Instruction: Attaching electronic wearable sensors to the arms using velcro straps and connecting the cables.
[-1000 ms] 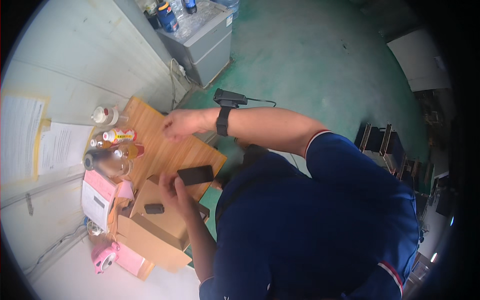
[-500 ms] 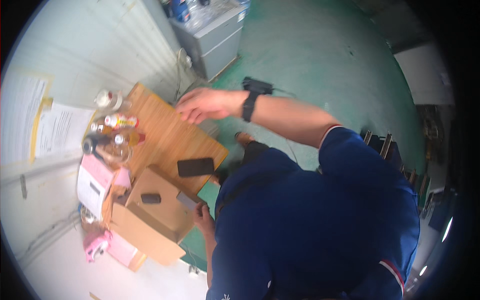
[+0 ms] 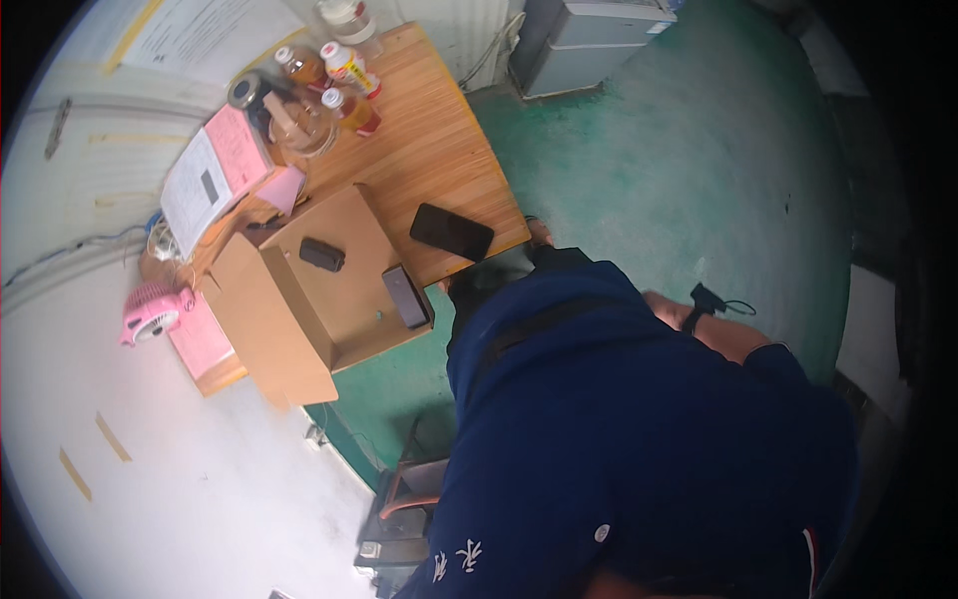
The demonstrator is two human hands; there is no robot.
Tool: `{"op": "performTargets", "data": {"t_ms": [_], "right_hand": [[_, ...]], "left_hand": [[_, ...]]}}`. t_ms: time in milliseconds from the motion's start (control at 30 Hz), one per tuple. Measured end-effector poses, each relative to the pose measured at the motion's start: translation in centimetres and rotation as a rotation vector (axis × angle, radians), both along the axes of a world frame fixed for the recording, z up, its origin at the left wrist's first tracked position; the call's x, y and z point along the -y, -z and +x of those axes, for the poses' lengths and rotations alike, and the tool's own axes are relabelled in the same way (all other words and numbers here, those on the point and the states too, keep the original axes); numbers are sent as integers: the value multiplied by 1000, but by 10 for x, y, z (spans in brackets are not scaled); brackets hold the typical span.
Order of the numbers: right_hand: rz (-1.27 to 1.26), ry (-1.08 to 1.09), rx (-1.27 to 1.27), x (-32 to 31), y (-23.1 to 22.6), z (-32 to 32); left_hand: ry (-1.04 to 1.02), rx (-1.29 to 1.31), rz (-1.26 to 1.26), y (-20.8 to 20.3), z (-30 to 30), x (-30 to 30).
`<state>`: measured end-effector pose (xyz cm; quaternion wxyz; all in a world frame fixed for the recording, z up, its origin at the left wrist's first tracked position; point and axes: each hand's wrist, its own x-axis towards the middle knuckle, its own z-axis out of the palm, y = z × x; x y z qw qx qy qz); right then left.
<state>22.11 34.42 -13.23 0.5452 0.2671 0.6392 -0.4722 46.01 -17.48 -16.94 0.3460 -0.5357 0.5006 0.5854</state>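
My right hand (image 3: 658, 307) hangs beside my body, mostly behind the blue shirt; its fingers are hidden. A black strap with a small device (image 3: 707, 302) is round that wrist. My left hand does not show; a blurred brownish patch at the bottom edge cannot be made out. On the wooden table (image 3: 439, 120) lies a black smartphone (image 3: 451, 233). An open cardboard box (image 3: 361, 240) beside it holds a small black case (image 3: 321, 255) and, against its near side, a dark grey flat phone-like slab (image 3: 405, 297). Neither hand touches these.
Several bottles, among them a white one (image 3: 349, 68) and an amber one (image 3: 351, 110), stand at the table's back with a glass jug (image 3: 304, 130). Pink folders (image 3: 238, 150) and a pink fan (image 3: 157, 312) line the wall. A grey cabinet (image 3: 584, 50) stands beyond the green floor (image 3: 639, 190).
My view has turned. The right hand has gone from above the table to beside my body. My left hand, earlier at the box's near edge by the grey slab, has left the view.
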Motion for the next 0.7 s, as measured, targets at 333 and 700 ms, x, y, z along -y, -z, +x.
{"op": "performTargets", "data": {"t_ms": [333, 700], "right_hand": [[125, -335, 61, -61, -10, 10], [432, -130, -29, -225, -119, -131]], "left_hand": [[-715, 119, 319, 3, 62, 5], [-943, 86, 157, -16, -23, 95]]}}
